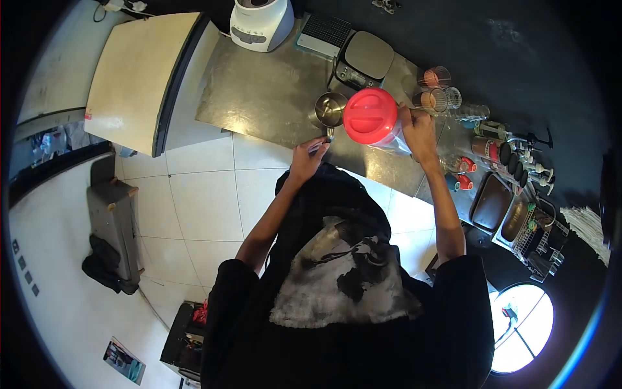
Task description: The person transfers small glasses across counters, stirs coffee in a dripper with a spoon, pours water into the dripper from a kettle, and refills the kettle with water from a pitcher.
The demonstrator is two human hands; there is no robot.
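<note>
My right hand [420,134] is wrapped round the handle of a clear plastic pitcher with a red lid [370,115], held over the right part of the steel counter. Left of the pitcher is a small metal pot [330,109], its open top facing me and its short handle pointing my way. My left hand [309,159] has its fingers closed at the end of that handle, by the counter's front edge. What the pitcher contains is hidden under the lid.
Behind the pot are a digital scale [366,59], a black-and-silver gridded device [325,34] and a white appliance [260,24]. Glasses [435,99] and pump bottles [502,150] line the right side, near a sink [516,223]. A cream refrigerator [139,74] stands left.
</note>
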